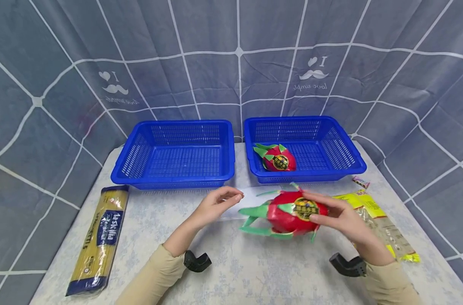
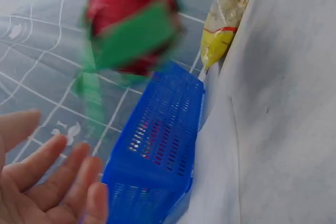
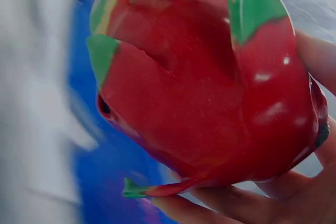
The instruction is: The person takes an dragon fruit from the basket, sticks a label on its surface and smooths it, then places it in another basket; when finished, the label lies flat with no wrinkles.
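My right hand (image 1: 343,216) grips a red dragon fruit (image 1: 288,214) with green leaf tips and a dark round label, raised over the table in the head view. In the right wrist view the dragon fruit (image 3: 194,93) fills the picture, with fingers curled round its underside and side. To its left my left hand (image 1: 216,205) is apart from the fruit, fingers loosely bent and holding nothing; in the left wrist view the left hand (image 2: 52,182) shows relaxed fingers. Another dragon fruit (image 1: 275,157) lies inside the right blue basket (image 1: 307,174), at its left end.
A second blue basket (image 1: 174,184) stands at the back left. A spaghetti pack (image 1: 98,241) lies on the left. Yellow-and-clear food bags (image 1: 383,224) lie on the right, with a small wrapped item (image 1: 361,182) behind them. A white sheet (image 1: 250,197) is on the table (image 1: 254,279).
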Motion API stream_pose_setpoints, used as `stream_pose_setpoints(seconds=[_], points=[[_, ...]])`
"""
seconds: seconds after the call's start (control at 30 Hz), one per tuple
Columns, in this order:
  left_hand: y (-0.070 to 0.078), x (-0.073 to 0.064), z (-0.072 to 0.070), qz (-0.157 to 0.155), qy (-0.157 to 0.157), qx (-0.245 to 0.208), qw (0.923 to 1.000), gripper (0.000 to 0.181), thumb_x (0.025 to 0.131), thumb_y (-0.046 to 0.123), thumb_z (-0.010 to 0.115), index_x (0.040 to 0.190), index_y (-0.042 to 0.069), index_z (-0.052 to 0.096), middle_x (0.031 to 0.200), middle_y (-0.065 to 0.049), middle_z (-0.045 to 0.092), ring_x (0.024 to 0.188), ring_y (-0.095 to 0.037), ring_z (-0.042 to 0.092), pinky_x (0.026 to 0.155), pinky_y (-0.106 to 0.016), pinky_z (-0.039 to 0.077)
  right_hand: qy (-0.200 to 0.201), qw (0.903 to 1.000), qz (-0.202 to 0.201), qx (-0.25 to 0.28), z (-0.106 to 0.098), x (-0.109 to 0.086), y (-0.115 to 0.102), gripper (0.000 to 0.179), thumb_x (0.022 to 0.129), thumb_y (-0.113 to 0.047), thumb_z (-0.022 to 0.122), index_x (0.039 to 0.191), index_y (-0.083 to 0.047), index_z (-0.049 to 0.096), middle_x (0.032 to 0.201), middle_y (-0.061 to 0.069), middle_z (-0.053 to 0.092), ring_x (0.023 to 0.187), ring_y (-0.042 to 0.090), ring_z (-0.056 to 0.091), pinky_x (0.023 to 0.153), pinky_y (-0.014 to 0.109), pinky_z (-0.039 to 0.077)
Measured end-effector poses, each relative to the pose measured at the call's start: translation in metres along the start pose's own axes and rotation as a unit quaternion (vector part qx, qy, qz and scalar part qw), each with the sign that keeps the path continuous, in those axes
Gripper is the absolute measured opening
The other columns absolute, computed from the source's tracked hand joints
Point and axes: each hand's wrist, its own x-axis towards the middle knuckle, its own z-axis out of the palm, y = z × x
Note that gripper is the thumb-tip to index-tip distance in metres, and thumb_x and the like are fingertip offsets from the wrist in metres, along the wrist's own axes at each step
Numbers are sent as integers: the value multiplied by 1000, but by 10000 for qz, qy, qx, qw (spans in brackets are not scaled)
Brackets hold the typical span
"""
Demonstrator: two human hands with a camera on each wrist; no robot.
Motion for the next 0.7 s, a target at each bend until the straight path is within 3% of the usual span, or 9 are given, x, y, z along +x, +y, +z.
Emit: stream_pose_setpoints(seconds=[0.07, 0.13, 0.27, 0.37, 0.47, 0.57, 0.63, 0.7], points=[[0, 11, 4, -76, 103, -116, 9998, 26, 94, 21, 59, 113, 4, 64, 106, -8, 65, 95, -18, 60, 81, -34, 49, 368, 9984, -251, 344, -20, 1, -11, 53, 86, 18, 51, 136, 2, 45, 142, -1, 45, 117, 9, 50, 84, 23, 49], [-2, 23, 10, -60, 109, -199, 9997, 28, 93, 18, 60, 116, 2, 62, 106, -11, 65, 94, -20, 61, 81, -33, 49, 993, 9933, -359, 475, -36, 5, -19, 54, 87, 19, 49, 137, 0, 45, 140, -1, 47, 112, 10, 53, 82, 20, 50], [-4, 43, 25, -27, 126, -358, 9993, 32, 93, 11, 58, 121, -4, 56, 109, -20, 64, 92, -29, 63, 77, -30, 51, 2253, 9725, -390, 446, -59, 24, -23, 52, 86, 16, 54, 134, -2, 51, 138, -1, 49, 114, 11, 50, 82, 16, 48], [3, 53, 34, -55, 316, -526, 9981, 34, 93, 7, 57, 124, -8, 51, 110, -26, 62, 91, -37, 63, 71, -27, 51, 2900, 9564, -303, 132, -74, 44, -13, 50, 84, 10, 62, 131, -5, 55, 139, -1, 47, 118, 10, 48, 83, 12, 46], [11, 57, 42, -101, 678, -641, 9956, 33, 93, 4, 57, 122, -10, 51, 107, -26, 63, 89, -40, 63, 67, -24, 50, 3250, 9423, -51, -804, -86, 63, 5, 50, 84, 0, 68, 130, -12, 57, 142, 1, 45, 118, 9, 50, 83, 9, 44], [12, 62, 48, -138, 1100, -729, 9912, 29, 92, 4, 58, 117, -11, 55, 100, -25, 65, 86, -41, 63, 68, -27, 51, 3247, 9243, 283, -1984, -96, 78, 28, 51, 85, -11, 70, 133, -16, 55, 145, 4, 41, 123, 16, 48, 87, 9, 41], [13, 64, 51, -139, 1328, -797, 9878, 26, 91, 3, 58, 113, -12, 58, 95, -25, 66, 84, -43, 62, 71, -34, 52, 3113, 9106, 449, -2680, -101, 87, 41, 52, 85, -18, 71, 134, -16, 54, 146, 8, 39, 127, 25, 44, 94, 18, 41], [12, 67, 52, -159, 1422, -952, 9851, 25, 91, 2, 58, 111, -13, 59, 93, -26, 66, 85, -47, 61, 75, -42, 52, 2891, 9046, 562, -3082, -106, 95, 53, 52, 85, -21, 71, 134, -13, 54, 146, 13, 38, 129, 34, 39, 100, 32, 39]])
